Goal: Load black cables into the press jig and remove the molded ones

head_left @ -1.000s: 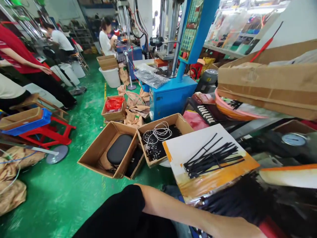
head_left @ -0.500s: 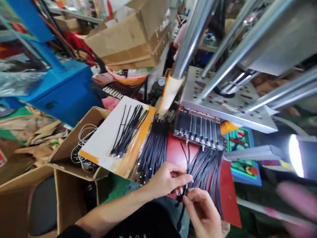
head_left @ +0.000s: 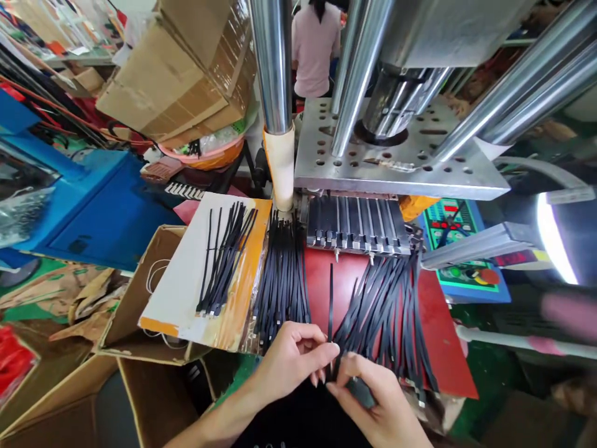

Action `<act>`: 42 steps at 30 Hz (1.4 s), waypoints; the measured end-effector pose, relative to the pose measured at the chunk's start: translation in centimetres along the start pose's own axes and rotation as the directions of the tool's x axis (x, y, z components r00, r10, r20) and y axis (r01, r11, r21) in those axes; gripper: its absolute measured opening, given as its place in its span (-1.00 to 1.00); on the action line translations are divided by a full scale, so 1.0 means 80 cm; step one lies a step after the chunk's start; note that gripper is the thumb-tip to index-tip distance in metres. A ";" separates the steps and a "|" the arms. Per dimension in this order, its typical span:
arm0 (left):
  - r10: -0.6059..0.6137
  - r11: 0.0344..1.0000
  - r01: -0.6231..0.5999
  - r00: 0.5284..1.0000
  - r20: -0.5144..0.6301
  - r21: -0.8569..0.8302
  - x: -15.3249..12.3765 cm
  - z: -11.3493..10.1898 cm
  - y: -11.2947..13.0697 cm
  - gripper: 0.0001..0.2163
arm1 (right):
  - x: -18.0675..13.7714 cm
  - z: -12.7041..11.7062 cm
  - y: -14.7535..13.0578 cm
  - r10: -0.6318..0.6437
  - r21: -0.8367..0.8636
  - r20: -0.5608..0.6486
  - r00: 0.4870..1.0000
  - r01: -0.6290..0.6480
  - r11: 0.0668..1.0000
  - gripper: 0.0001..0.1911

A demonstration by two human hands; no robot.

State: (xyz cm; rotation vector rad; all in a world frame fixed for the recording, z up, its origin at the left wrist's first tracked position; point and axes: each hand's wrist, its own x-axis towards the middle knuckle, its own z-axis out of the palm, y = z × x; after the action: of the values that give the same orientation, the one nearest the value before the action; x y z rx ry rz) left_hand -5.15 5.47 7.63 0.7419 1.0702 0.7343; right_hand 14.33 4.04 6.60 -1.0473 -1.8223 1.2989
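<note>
My left hand is closed on a black flat cable, whose free end stands up toward the machine. Just right of it, my right hand pinches at the cable's lower part, which the fingers mostly hide. Both hands are over the front edge of a red board. A fanned pile of black cables lies on the board to the right, and a dense row of black cables to the left. Behind, a metal fixture with parallel slots sits under the press plate.
A white board at left bears more cables. Cardboard boxes stand below it. A steel press plate with thick columns rises ahead. Right are a control panel and a bright lamp. A person in pink is beyond.
The view has turned and levelled toward the press. Two cable ends stood crossed above my left hand before; now one stands straight. My hands remain close together, fingers pinched.
</note>
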 end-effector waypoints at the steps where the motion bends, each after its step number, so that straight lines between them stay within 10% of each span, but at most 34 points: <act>1: -0.005 1.000 0.005 1.000 0.002 0.002 -0.001 0.000 0.000 -0.47 | 0.000 -0.001 -0.002 0.011 0.012 0.024 1.000 -0.011 1.000 -0.83; 6: 0.135 0.965 -0.132 0.991 0.004 0.227 -0.020 -0.001 -0.003 -0.62 | 0.011 -0.011 -0.012 0.205 0.090 0.052 0.977 -0.209 0.974 -0.78; 12: 0.168 0.804 -0.125 0.986 -0.021 0.582 -0.041 -0.006 -0.025 -0.79 | 0.039 0.009 -0.003 0.304 0.340 -0.227 0.925 -0.217 0.915 -0.45; 18: 0.341 0.831 -0.282 0.939 -0.039 0.479 -0.004 -0.017 0.027 -0.69 | 0.035 0.023 0.000 0.116 0.181 -0.296 0.948 -0.064 0.981 -0.62; 23: 0.490 0.755 -0.510 0.857 0.162 0.412 0.028 -0.018 0.089 -0.81 | 0.029 0.027 0.002 -0.045 0.039 -0.316 0.948 0.060 0.997 -0.82; 34: 0.186 0.982 -0.186 0.939 0.288 -0.027 0.035 -0.022 0.090 -0.53 | 0.039 0.021 -0.006 -0.143 0.018 -0.362 0.921 0.160 0.987 -0.81; 42: 0.439 0.834 -0.457 0.889 0.133 0.309 0.033 -0.016 0.102 -0.57 | 0.045 0.032 -0.009 -0.133 -0.052 -0.474 0.870 0.123 0.991 -0.86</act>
State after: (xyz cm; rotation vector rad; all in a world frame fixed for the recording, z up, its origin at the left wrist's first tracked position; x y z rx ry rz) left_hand -6.90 12.32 12.61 1.3309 0.9870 0.9344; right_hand 10.30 6.02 6.74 -1.1193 -1.4973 0.8461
